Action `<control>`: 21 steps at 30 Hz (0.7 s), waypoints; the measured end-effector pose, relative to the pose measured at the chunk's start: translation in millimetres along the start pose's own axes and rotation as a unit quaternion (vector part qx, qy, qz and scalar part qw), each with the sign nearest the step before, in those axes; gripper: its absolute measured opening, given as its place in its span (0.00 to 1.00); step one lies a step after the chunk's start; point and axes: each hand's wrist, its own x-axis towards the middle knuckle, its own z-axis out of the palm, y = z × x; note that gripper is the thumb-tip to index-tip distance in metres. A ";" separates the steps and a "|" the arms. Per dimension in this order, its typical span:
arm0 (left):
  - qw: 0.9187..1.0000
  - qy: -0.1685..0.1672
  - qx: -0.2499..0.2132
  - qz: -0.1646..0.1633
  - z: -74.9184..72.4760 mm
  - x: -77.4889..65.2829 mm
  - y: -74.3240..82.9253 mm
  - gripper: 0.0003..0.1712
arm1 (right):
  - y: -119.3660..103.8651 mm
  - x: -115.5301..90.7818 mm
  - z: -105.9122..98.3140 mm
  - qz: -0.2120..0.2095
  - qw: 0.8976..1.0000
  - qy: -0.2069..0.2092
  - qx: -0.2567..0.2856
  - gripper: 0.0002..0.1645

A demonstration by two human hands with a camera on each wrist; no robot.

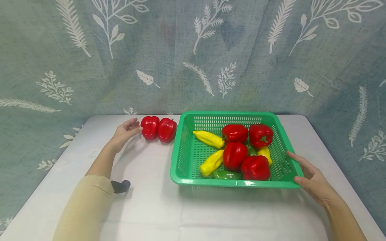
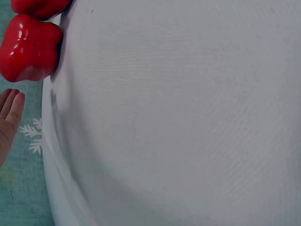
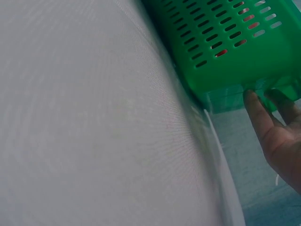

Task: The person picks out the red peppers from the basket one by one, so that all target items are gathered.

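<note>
as things lay, the work looked part-way: four red peppers (image 1: 235, 156) sat in the green basket (image 1: 278, 116) with yellow peppers (image 1: 208, 139) and green peppers (image 1: 226, 175), while two red ones were on the table (image 1: 144, 204) outside it, between nine and ten o'clock from the basket's middle. whether those two were due in or out could not be told.

the outer red pepper (image 1: 149, 128) had its long axis running roughly twelve to six o'clock; its stem end could not be made out. the inner red pepper (image 1: 167, 130), close beside the basket, leaned along one to seven o'clock, its bit of stem toward one.

the left hand (image 1: 125, 134) was at the outer pepper's nine o'clock, fingers loosely extended, grasping nothing; whether the thumb touched could not be told. the right hand (image 1: 313, 182), near the basket's four o'clock, had thumb and forefinger spread wide, touching the rim, not closed round it.
</note>
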 end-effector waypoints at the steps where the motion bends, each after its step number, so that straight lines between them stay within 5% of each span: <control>1: 1.000 0.001 0.002 0.003 -1.4 2.8 -2.9 0.44 | -0.1 0.1 0.2 0.000 1.000 0.001 -0.003 0.40; 8: 0.999 0.002 0.031 0.006 -2.6 13.8 -7.8 0.46 | 0.1 0.1 -0.3 0.003 1.000 0.000 -0.005 0.40; 21: 0.997 -0.030 0.059 0.051 11.0 14.5 30.9 0.49 | 1.0 0.0 0.1 0.001 1.000 -0.001 0.000 0.39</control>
